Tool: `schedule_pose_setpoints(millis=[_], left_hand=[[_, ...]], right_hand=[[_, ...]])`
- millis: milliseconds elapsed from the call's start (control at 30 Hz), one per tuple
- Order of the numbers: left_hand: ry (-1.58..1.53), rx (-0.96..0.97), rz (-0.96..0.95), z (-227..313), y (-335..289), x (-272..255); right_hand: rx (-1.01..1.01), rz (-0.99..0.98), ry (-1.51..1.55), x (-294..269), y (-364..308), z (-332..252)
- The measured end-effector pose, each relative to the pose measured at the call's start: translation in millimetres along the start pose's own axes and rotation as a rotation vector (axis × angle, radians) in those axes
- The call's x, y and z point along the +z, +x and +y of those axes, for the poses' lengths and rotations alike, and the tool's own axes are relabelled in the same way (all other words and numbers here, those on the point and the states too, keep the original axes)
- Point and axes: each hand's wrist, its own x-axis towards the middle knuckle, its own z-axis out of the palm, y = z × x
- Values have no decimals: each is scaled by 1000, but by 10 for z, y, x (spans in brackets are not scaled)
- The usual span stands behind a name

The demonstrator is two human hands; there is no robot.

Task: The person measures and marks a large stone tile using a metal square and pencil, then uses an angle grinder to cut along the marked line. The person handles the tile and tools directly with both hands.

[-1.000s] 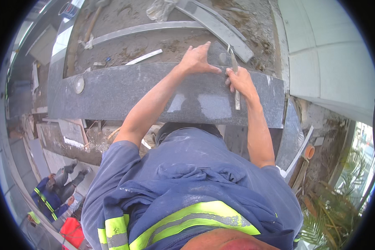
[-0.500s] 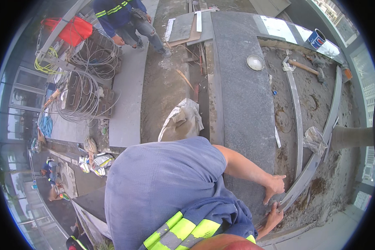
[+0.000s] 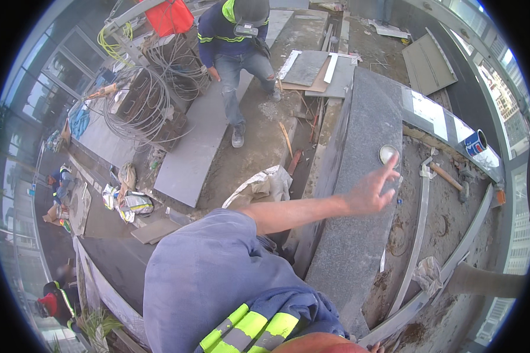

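My left hand [image 3: 371, 189] is stretched out over a long grey granite slab [image 3: 350, 235], open with the fingers spread and nothing in it. Just beyond its fingertips a small round metal lid [image 3: 387, 154] lies on the slab. My bare forearm runs back to my blue sleeve and hi-vis vest at the bottom. My right hand is out of sight.
Right of the slab lies a mortar bed with curved metal strips [image 3: 417, 235], a hammer [image 3: 444, 175] and a blue can [image 3: 476, 143]. A crouching co-worker [image 3: 235, 53] is at the top, beside wire coils [image 3: 153, 106], flat slabs [image 3: 188, 153] and a crumpled sack [image 3: 259, 185].
My view has swung further left. My left hand has lifted off the slab's far edge and now reaches open toward the round lid; my right hand has left the picture.
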Motion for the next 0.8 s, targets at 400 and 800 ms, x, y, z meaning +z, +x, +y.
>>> schedule_pose_setpoints(millis=[400,800], left_hand=[[95,-241,769,-131,1348,-3853],[440,-587,908,-570,2138,-5439]], right_hand=[[-476,-51,-141,450,961,-973],[-608,-103,-499,927,2025,-1574]])
